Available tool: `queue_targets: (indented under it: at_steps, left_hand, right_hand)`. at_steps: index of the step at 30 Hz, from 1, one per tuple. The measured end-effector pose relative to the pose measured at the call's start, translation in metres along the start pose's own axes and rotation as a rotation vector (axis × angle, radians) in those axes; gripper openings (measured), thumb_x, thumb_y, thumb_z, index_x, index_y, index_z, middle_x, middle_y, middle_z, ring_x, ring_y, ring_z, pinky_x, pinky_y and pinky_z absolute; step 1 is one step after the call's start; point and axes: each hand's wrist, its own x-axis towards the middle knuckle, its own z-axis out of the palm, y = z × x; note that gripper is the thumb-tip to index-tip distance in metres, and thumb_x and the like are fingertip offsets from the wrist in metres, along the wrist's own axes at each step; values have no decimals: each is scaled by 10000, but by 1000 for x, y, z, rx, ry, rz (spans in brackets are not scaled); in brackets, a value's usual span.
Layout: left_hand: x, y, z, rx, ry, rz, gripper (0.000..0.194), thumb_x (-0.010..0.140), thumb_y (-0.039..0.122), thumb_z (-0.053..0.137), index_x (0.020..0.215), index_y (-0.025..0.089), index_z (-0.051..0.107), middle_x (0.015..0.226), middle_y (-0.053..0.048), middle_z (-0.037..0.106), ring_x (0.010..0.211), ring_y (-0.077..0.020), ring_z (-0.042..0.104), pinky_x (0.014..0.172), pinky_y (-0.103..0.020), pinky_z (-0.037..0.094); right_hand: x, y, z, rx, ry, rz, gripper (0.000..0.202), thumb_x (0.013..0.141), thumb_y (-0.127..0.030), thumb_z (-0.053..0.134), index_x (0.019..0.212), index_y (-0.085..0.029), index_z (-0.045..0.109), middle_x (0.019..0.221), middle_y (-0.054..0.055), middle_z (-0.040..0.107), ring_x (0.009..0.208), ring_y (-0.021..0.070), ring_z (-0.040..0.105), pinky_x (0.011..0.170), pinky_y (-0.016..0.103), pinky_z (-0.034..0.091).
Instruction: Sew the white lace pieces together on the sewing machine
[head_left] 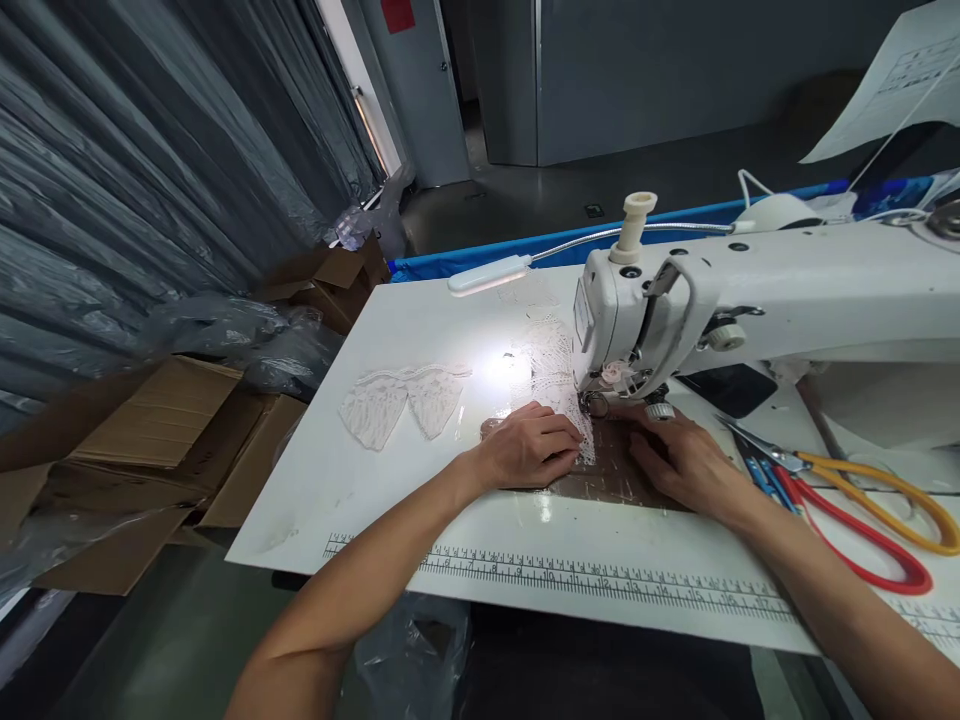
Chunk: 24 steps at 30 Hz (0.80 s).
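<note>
A white sewing machine (817, 290) stands on the right of the white table, its needle area above a strip of white lace (551, 350). The lace runs over a brown sheet (600, 480). My left hand (534, 447) lies on the lace and the sheet just left of the needle, fingers curled together. My right hand (679, 455) rests on the sheet right of the needle, thumb apart from the fingers, fingertips partly hidden under the machine head. Two joined white lace pieces (405, 400) lie flat on the table to the left.
Scissors with orange handles (892, 485) and red-handled scissors (862, 540) lie right of my right hand, beside blue pens. A lit lamp (489, 276) reaches over the table. Printed ruler marks (570, 578) line the front edge. Open cardboard boxes (150, 440) stand at the left.
</note>
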Motion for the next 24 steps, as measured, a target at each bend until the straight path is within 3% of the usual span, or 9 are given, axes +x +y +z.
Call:
queue_targets:
  at_steps: [6,11,24]
  left_hand:
    - [1,0,-2,6,75,5,168,917,183,548,809,157,674,947,-56,724,823,-148,664,766,-329,515]
    - [2,0,-1,72,160,10,126,893,182,578,792,160,650,911,-56,707,772,-144,641,726,-329,511]
    - [2,4,-1,131,35,58,130,925,199,560,871,163,673,910,-33,729,757,-136,648,724,-317,504]
  right_hand:
    - [-1,-2,3,-77,-10,-18,387,933,-251,392,1216,-182,647,929,118,672,829,283,596,751,434,483]
    - [0,-2,3,-55,-14,-57,357,929,-250,419,1161,-197,685,913,111,664,877,279,594,766,410,472]
    - [1,-2,3,-163,-77,-122,390,932,-253,484,1300,-255,612,964,93,659,854,250,589,709,352,437]
